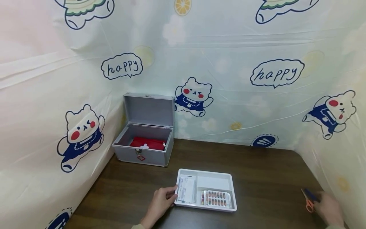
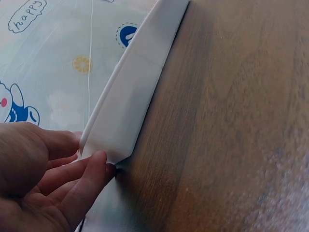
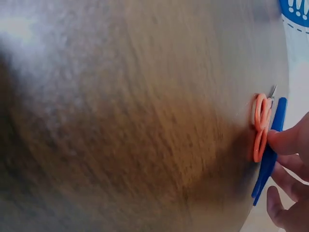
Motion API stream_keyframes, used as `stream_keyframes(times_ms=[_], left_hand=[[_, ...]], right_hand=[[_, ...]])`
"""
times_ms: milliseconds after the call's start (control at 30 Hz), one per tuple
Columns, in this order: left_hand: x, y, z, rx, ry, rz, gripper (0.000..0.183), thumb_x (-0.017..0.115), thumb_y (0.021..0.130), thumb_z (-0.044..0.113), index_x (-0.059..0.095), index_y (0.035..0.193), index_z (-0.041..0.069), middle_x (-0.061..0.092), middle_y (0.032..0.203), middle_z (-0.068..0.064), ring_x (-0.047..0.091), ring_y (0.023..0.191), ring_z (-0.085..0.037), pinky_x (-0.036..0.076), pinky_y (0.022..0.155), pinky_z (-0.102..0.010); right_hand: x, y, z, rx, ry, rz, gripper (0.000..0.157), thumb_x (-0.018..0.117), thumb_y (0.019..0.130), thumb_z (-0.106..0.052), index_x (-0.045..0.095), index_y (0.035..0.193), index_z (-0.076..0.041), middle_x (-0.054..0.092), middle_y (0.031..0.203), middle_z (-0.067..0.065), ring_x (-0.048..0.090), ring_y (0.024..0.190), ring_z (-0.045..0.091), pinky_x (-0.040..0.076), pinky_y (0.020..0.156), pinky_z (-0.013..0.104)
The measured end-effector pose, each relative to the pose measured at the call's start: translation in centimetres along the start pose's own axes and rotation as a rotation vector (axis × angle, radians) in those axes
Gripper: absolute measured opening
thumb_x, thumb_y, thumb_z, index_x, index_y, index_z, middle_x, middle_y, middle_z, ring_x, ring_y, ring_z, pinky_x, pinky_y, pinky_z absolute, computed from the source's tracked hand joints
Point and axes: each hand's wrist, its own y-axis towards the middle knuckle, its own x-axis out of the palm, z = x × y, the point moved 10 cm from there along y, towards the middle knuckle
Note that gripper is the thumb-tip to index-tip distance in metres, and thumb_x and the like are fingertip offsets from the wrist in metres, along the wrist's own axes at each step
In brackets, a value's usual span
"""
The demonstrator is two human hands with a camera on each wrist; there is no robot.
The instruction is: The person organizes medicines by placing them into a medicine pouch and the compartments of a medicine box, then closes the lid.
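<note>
A white divided tray lies on the table in the head view. Its left compartment holds white printed packets; blister packs of capsules fill the lower right one. My left hand grips the tray's left edge, and in the left wrist view the fingers bend around its corner. Far to the right, my right hand pinches blue tweezers between thumb and fingers. Against them lie small scissors with orange handles, blades pointing away; whether the thumb also touches these I cannot tell.
At the back left stands an open silver first-aid box, lid raised, with a red pouch bearing a white cross inside. A printed sheet of bears and "happy" bubbles hangs behind and beside the brown wooden table.
</note>
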Motion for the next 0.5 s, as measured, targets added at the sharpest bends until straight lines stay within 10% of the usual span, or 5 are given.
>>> stream_keyframes(times_ms=[267, 500], left_hand=[[-0.1, 0.0, -0.1, -0.009, 0.006, 0.005, 0.037, 0.074, 0.087, 0.005, 0.068, 0.124, -0.001, 0.074, 0.109, -0.02, 0.068, 0.08, -0.014, 0.055, 0.054, -0.018], [0.2, 0.1, -0.1, -0.012, -0.011, -0.017, 0.038, 0.073, 0.089, 0.007, 0.067, 0.125, 0.0, 0.073, 0.113, -0.021, 0.069, 0.085, -0.015, 0.056, 0.056, -0.02]], right_hand=[[-2.3, -0.7, -4.6, -0.142, 0.041, 0.134, 0.029, 0.065, 0.084, -0.002, 0.06, 0.104, 0.018, 0.067, 0.076, 0.021, 0.058, 0.065, 0.022, 0.041, 0.054, 0.032], [-1.8, -1.2, -8.9, -0.261, 0.097, 0.17, 0.021, 0.068, 0.084, 0.0, 0.067, 0.102, 0.011, 0.071, 0.078, 0.016, 0.063, 0.063, 0.024, 0.05, 0.055, 0.041]])
